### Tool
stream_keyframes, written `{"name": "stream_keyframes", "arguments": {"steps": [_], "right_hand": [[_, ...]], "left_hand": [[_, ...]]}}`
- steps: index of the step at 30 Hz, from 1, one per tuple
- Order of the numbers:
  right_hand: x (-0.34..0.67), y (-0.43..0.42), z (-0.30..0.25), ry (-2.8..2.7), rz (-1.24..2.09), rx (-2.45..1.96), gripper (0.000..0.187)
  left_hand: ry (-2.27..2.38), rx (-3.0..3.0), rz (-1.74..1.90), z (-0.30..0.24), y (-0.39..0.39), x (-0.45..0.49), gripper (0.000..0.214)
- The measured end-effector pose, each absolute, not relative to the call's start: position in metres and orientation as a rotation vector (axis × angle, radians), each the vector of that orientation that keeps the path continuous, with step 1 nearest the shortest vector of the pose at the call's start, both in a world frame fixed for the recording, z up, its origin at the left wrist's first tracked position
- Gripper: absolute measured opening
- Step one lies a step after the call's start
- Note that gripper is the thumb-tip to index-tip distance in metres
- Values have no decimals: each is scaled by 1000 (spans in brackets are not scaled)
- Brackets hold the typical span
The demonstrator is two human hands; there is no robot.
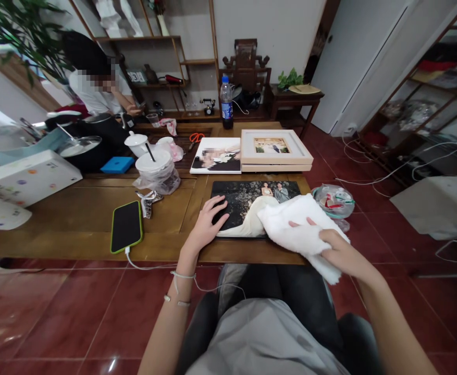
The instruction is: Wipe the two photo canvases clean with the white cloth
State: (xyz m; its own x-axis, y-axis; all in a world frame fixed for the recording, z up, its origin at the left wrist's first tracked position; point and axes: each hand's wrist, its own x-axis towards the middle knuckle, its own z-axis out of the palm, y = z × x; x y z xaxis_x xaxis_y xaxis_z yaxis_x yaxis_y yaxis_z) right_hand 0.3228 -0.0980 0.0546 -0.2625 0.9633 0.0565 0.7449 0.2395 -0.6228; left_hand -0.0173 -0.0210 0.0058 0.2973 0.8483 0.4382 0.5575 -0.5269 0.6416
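A dark wedding photo panel (236, 200) lies flat at the table's front edge. My left hand (208, 223) rests on its left side with fingers spread. In my right hand (332, 245) is a white cloth (294, 213), bunched under the fingers and covering the panel's lower right corner. Part of the cloth hangs past the table edge. Just behind the panel are a white-edged photo print (215, 156) and a stack of pale wooden picture frames (277, 151), the top one holding a small couple's photo.
A phone (126, 226) on a charging cable, a lidded drink cup (153, 164) in a plastic bag and a blue box (117, 165) stand left. Orange-handled scissors (197, 138) and a bottle (226, 104) are farther back. A plastic container (333, 200) sits right. Someone (99, 83) sits back left.
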Motion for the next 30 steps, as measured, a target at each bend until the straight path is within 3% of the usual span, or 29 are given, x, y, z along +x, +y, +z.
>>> {"name": "stream_keyframes", "arguments": {"steps": [6, 16, 22, 30], "right_hand": [[317, -26, 70, -2140, 792, -1493, 21], [308, 43, 54, -1999, 611, -1514, 23], [304, 22, 50, -2021, 577, -1512, 22], [288, -80, 55, -2285, 671, -1306, 29]], "left_hand": [[1260, 2186, 1083, 6, -21, -17, 31], [1256, 2171, 1077, 8, -22, -18, 32], [1269, 2171, 1064, 7, -21, -18, 32], [1291, 2177, 1038, 6, -22, -17, 32]]}}
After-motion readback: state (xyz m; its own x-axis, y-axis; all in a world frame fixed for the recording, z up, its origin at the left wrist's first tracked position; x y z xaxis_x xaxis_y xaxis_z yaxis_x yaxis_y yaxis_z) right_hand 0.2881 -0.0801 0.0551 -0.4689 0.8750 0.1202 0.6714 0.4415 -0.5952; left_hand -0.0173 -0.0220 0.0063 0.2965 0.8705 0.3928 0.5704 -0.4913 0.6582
